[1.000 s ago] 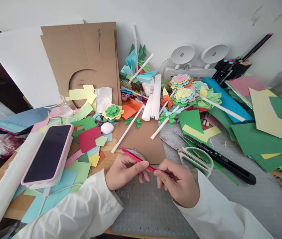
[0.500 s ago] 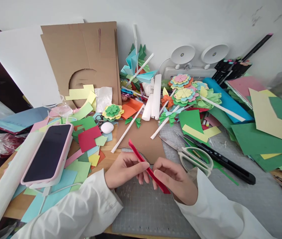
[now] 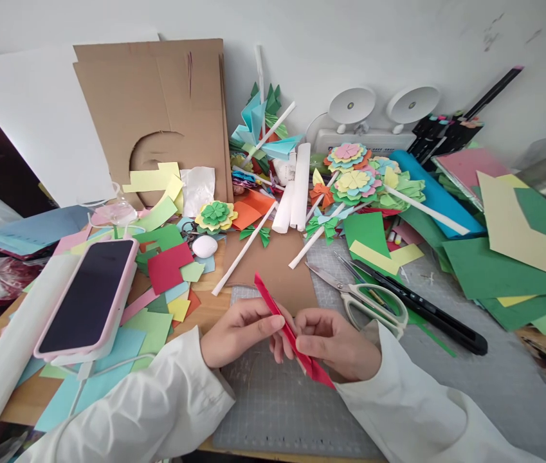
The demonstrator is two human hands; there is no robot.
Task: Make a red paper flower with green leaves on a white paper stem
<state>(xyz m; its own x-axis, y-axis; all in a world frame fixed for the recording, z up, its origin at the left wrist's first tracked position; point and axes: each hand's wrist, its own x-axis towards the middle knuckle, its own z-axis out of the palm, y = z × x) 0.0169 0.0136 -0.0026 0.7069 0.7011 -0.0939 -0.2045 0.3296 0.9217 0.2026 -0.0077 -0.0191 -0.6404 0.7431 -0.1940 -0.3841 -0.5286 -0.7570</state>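
Note:
A narrow folded strip of red paper (image 3: 273, 302) slants between my two hands, above the grey cutting mat (image 3: 296, 418). My left hand (image 3: 244, 331) pinches its upper part between thumb and fingers. Lower down, my right hand (image 3: 335, 344) grips the strip, thumb on the near side and fingers curled behind. Past my right hand the red paper's lower end spreads a little wider. The curled fingers hide part of its back. Right beside my right hand lie scissors with cream handles (image 3: 373, 305), and a piece of brown cardboard (image 3: 273, 263) lies just beyond the strip.
A phone in a pink case (image 3: 87, 299) stands at the left among coloured paper scraps (image 3: 157, 321). Paper flowers (image 3: 352, 183) and white paper sticks (image 3: 244, 247) crowd the back. A black utility knife (image 3: 427, 308) and green paper sheets (image 3: 504, 270) lie at the right.
The red strip has tilted slightly and its lower end has opened out a bit. Both hands keep hold of it, the right fingers shifting a little along it.

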